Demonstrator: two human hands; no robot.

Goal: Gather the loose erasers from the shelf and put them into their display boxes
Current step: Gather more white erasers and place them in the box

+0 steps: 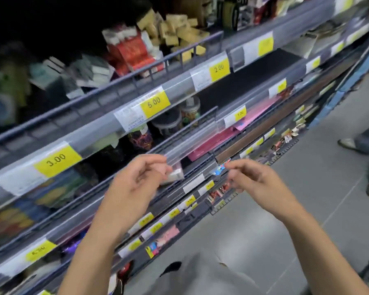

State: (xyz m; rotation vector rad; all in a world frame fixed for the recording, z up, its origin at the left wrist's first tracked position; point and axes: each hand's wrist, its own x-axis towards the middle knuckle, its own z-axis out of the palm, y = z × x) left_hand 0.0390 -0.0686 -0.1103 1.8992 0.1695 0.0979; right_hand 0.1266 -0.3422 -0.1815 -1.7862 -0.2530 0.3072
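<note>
Eraser: a small flat packet [219, 168], wrapped in glossy blue with red and white print, held up in front of the shelf edge, just right of the clear box; blur hides its exact shape.
Right hand: the right hand [251, 177] pinches the packet's right end between thumb and forefinger, the other fingers curled loosely under.
Left hand: the left hand [136, 177] has its fingers curled round the left side of the clear box, thumb on top.
Clear box: a small, see-through plastic box [175, 174] with pale, blocky contents, raised level with the shelf rail; whether it touches the rail cannot be told.
Shelf rail: a long clear plastic strip [192, 150] running slantwise, smooth and shiny, with a dark wire fence behind it.
Price tags: yellow paper rectangles, one reading 3.00 [57, 159], one 5.00 [155, 102], one 2.00 [219, 69], slipped into the rails.
Upper shelf: tan, spongy blocks [179, 28] heaped loosely, and red card packets [132, 52] beside them.
Middle shelf: round clear tubs [190, 110] and flat pink sheets [232, 133].
Floor: smooth grey tiles [307, 199].
</note>
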